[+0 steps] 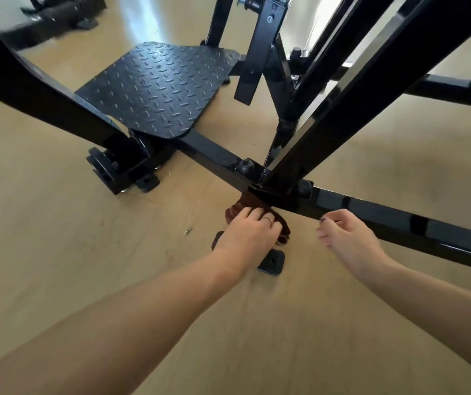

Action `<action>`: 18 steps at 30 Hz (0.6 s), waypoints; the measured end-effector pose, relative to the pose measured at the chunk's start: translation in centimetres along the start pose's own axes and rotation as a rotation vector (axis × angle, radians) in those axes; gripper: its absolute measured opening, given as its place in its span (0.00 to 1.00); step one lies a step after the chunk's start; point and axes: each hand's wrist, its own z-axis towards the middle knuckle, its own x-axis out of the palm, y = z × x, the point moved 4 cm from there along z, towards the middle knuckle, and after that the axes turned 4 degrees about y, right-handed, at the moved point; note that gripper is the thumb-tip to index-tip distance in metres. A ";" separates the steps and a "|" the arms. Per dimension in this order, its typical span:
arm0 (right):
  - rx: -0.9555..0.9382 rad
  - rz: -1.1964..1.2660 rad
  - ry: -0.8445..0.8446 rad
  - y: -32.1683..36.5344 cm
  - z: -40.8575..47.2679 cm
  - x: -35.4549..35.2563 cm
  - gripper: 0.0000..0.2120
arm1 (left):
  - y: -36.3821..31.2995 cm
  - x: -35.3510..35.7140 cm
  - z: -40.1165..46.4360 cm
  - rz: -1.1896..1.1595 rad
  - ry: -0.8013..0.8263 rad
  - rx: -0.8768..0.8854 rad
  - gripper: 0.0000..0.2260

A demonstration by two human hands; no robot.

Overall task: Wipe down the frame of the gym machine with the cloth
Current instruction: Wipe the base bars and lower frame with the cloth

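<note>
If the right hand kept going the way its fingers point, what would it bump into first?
Most likely the black frame bar. The right hand holds nothing, and its fingertips sit right at the bar's near edge, pointing up-left toward the bolted joint. Depth is unclear, so it may already touch.
</note>
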 end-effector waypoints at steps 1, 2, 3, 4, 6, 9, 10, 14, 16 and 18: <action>-0.011 -0.027 -0.007 0.5 -0.3 -0.3 0.10 | 0.0 -0.1 -0.1 0.018 0.029 0.023 0.25; -0.035 -0.058 -0.003 1.0 -0.7 -0.5 0.09 | 0.2 -0.1 -0.3 0.019 0.048 0.050 0.24; -0.078 -0.104 0.009 1.6 -1.0 -0.6 0.09 | 0.4 -0.2 -0.8 0.010 0.049 0.079 0.23; -0.129 -0.167 0.029 2.3 -1.2 -0.4 0.08 | 0.6 -0.2 -1.5 -0.009 0.044 0.116 0.22; -0.261 -0.332 0.036 3.5 -1.4 0.0 0.11 | 0.8 -0.5 -3.1 -0.068 0.043 0.169 0.19; -0.406 -0.477 -0.121 4.7 -0.6 0.5 0.18 | 2.2 -1.5 -4.8 -0.238 -0.008 0.148 0.18; -0.419 -0.469 -0.186 5.1 -0.2 0.7 0.20 | 3.4 -2.2 -5.0 -0.329 -0.041 0.082 0.17; -0.447 -0.371 -0.303 6.5 1.9 1.5 0.35 | 10.7 -5.0 -4.2 -0.876 -0.304 -0.433 0.13; -0.431 -0.325 -0.289 7.1 3.4 1.8 0.36 | 13.4 -6.5 -3.0 -0.844 -0.470 -0.535 0.14; -0.416 -0.344 -0.237 7.6 4.8 1.9 0.29 | 14.2 -7.7 -1.2 -0.819 -0.542 -0.497 0.15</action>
